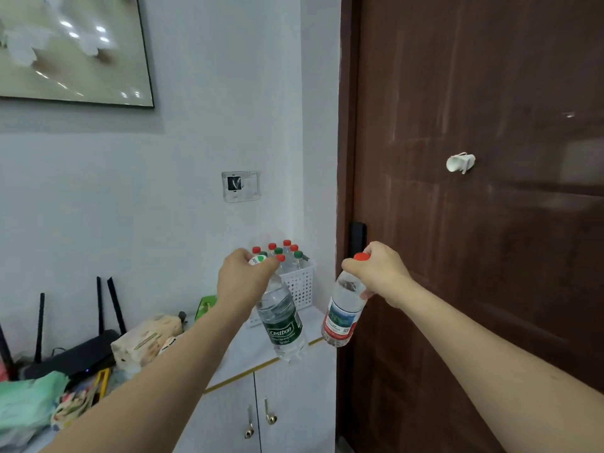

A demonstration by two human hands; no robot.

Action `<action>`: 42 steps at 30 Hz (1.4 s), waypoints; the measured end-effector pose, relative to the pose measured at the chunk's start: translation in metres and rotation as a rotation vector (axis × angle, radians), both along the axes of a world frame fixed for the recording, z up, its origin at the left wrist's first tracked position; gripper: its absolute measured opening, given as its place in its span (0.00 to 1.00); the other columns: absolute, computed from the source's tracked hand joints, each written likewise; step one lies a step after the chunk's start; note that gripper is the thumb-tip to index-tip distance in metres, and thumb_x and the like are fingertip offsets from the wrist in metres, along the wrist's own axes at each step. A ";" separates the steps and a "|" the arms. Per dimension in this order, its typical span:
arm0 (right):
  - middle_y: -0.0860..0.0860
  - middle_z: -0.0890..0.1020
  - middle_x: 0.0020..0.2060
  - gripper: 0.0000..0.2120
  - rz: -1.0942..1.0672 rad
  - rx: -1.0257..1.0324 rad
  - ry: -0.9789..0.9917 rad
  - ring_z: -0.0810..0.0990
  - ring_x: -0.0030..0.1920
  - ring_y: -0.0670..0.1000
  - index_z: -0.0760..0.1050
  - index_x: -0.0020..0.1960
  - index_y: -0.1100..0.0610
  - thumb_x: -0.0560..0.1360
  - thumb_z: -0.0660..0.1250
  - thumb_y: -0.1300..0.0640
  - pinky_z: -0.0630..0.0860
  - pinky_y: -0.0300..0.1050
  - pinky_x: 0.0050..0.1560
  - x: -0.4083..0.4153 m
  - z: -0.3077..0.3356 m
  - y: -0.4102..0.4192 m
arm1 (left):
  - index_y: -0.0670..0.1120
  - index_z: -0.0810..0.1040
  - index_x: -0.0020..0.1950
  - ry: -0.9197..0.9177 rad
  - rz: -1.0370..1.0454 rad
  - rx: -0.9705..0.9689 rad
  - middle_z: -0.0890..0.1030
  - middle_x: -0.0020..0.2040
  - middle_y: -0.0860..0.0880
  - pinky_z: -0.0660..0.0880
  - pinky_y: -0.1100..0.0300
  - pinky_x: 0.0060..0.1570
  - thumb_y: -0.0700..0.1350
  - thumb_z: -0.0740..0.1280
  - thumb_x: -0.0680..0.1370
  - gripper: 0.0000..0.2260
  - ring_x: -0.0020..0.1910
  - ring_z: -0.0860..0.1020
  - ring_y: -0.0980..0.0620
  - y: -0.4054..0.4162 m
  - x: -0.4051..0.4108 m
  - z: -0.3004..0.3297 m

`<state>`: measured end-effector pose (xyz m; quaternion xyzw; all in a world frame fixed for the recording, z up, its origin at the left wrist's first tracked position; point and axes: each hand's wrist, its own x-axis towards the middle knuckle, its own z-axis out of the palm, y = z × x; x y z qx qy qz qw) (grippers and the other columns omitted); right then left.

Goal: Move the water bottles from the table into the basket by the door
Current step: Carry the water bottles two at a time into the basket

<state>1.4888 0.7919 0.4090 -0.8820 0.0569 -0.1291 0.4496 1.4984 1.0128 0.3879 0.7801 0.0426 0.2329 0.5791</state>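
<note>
Left hand grips the green-label bottle by its neck; our right hand pinches the red-label bottle under its cap, both dangling tilted near the basket. We count roughly 8 caps inside, though blurred. Crowding could block entry; dangling bottles may slip.

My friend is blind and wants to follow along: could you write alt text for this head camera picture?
A person's left hand grips a green-label water bottle and the right hand a red-label water bottle, both by the neck, in front of a white basket of bottles. The basket stands on a white cabinet beside a brown door.
</note>
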 end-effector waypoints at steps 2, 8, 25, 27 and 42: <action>0.51 0.74 0.45 0.13 0.027 0.011 -0.011 0.83 0.39 0.56 0.68 0.46 0.54 0.72 0.70 0.50 0.68 0.36 0.20 0.036 0.003 -0.001 | 0.43 0.71 0.39 -0.005 0.039 0.005 0.74 0.33 0.47 0.74 0.50 0.35 0.47 0.72 0.70 0.12 0.32 0.73 0.47 0.002 0.030 0.005; 0.51 0.73 0.43 0.13 0.101 0.048 -0.050 0.80 0.37 0.54 0.69 0.48 0.56 0.71 0.71 0.51 0.76 0.42 0.26 0.129 0.011 0.006 | 0.42 0.73 0.41 -0.049 0.180 -0.046 0.77 0.36 0.45 0.80 0.40 0.43 0.49 0.71 0.67 0.13 0.36 0.77 0.42 0.017 0.101 0.024; 0.51 0.74 0.41 0.13 0.254 0.104 -0.119 0.76 0.31 0.50 0.71 0.46 0.58 0.70 0.70 0.52 0.76 0.44 0.29 0.315 -0.003 0.094 | 0.44 0.73 0.40 -0.073 0.308 0.062 0.78 0.36 0.45 0.81 0.40 0.40 0.53 0.69 0.64 0.14 0.39 0.81 0.38 0.085 0.250 0.037; 0.51 0.74 0.41 0.14 0.269 0.122 -0.076 0.77 0.31 0.51 0.71 0.48 0.59 0.69 0.70 0.52 0.80 0.49 0.34 0.334 -0.006 0.107 | 0.43 0.73 0.39 -0.064 0.280 0.083 0.78 0.35 0.45 0.81 0.40 0.40 0.53 0.69 0.63 0.15 0.38 0.81 0.38 0.088 0.270 0.034; 0.52 0.77 0.46 0.14 0.415 -0.240 0.124 0.78 0.38 0.51 0.70 0.45 0.55 0.69 0.71 0.48 0.77 0.48 0.40 0.418 -0.050 0.152 | 0.41 0.75 0.41 0.175 0.074 0.298 0.80 0.36 0.43 0.82 0.43 0.34 0.47 0.72 0.68 0.11 0.32 0.82 0.42 0.109 0.364 -0.019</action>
